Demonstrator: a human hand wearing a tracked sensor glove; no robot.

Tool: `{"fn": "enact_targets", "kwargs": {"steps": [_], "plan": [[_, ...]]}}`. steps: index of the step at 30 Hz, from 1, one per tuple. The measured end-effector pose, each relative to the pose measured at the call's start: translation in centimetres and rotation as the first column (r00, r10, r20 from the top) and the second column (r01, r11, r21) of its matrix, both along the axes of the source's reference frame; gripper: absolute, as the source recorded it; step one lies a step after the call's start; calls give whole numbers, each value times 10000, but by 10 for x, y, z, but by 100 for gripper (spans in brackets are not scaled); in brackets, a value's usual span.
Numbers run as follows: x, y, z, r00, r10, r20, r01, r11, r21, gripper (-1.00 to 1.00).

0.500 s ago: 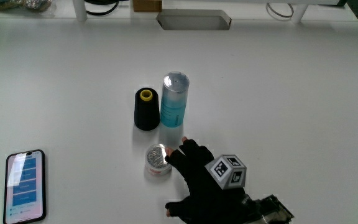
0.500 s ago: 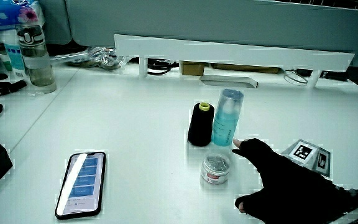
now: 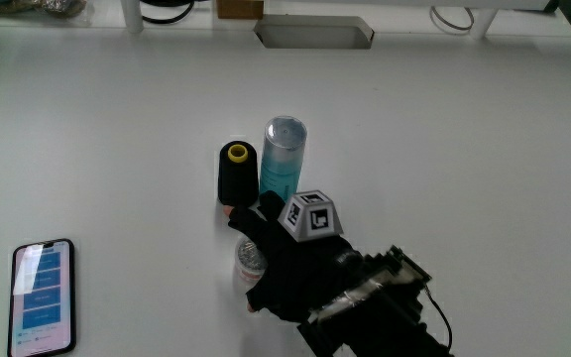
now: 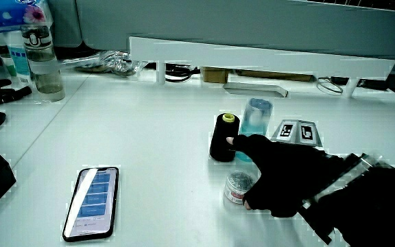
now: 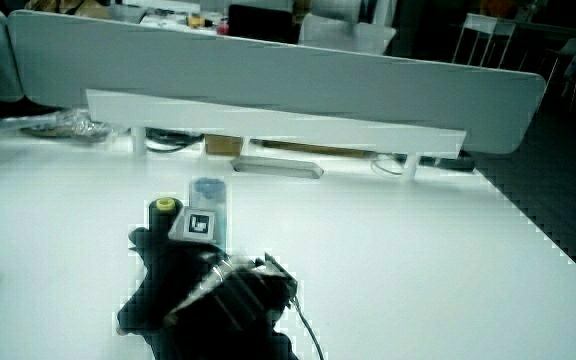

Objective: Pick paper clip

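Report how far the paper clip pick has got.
Done: the hand has reached the small clear tub of paper clips, which stands nearer to the person than the black thread spool and the blue bottle. In hand: the hand covers most of the tub, fingers spread over it. Left: the tub sits on the table, so closing on it and lifting remain.

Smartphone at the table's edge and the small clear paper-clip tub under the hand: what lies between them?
Nothing: the main view shows bare white table between the black smartphone and the clear tub, which the gloved hand partly covers.
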State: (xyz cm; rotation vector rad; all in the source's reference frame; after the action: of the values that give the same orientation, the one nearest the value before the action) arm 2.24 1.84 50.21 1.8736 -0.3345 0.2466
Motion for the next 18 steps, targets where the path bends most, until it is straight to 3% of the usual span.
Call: {"fn": "enact_targets", "kwargs": {"steps": [1, 2, 3, 4, 7, 8, 10, 11, 14, 18], "plan": [[-5, -3, -2, 9987, -391, -315, 385, 9991, -175, 0], [-10, -6, -5, 9982, -588, -134, 586, 9982, -118, 0], [-14, -9, -3, 9940, -910, -603, 907, 9958, -85, 0], [-17, -11, -6, 9922, -1124, -535, 1120, 9937, -96, 0], [-21, -15, -3, 9882, -1340, -748, 1323, 9908, -274, 0], [-22, -16, -6, 9912, -1265, -399, 1255, 9917, -274, 0], [-24, -17, -1, 9841, -1496, -954, 1476, 9887, -280, 0], [-25, -17, 0, 9841, -1537, -896, 1498, 9875, -486, 0], [-31, -17, 1, 9833, -1682, -692, 1657, 9853, -405, 14], [-34, -17, 8, 9800, -1655, -1101, 1633, 9861, -293, 33]]}}
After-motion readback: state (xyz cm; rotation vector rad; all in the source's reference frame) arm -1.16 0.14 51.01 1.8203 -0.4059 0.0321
